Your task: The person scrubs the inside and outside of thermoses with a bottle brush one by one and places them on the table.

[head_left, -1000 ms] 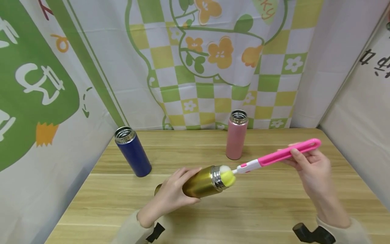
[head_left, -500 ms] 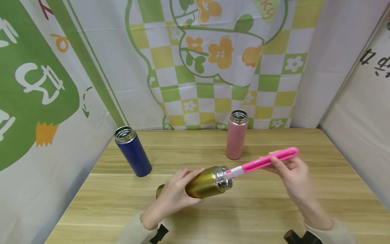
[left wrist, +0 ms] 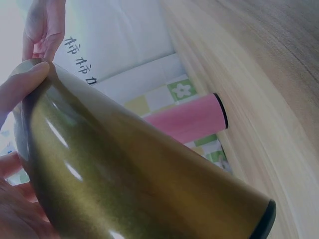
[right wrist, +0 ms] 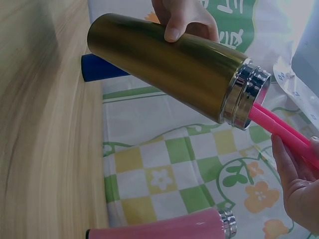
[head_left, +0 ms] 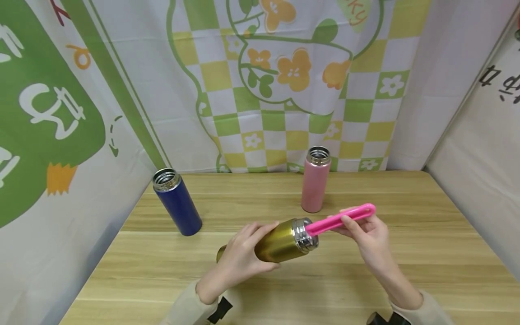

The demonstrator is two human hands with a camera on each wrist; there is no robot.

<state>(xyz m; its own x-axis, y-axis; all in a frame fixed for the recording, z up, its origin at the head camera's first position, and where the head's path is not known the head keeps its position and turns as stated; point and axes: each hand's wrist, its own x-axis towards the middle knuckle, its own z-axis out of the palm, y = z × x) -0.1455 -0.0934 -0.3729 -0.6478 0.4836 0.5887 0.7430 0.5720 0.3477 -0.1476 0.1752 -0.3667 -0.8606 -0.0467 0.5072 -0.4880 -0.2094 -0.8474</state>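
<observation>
My left hand (head_left: 243, 255) grips a gold thermos bottle (head_left: 280, 243) round its body, holding it tilted with its open steel mouth toward the right. In the right wrist view the same gold bottle (right wrist: 169, 64) shows its threaded neck and the left thumb on its side. My right hand (head_left: 367, 234) pinches the pink handle of a bottle brush (head_left: 341, 220) between thumb and fingers. The handle's front end sits inside the bottle mouth; the sponge head and white shaft are hidden in the bottle.
A blue bottle (head_left: 178, 203) without a lid stands at the left of the wooden table (head_left: 325, 289). Toward the back stands a pink bottle (head_left: 314, 185), also uncapped. A patterned cloth (head_left: 276, 113) hangs behind the table, and printed cloth walls (head_left: 479, 171) flank it.
My right hand has moved left and pushed the brush deep into the gold bottle; its yellow and white sponge, seen at the mouth before, is now out of sight. The left hand shifted slightly right.
</observation>
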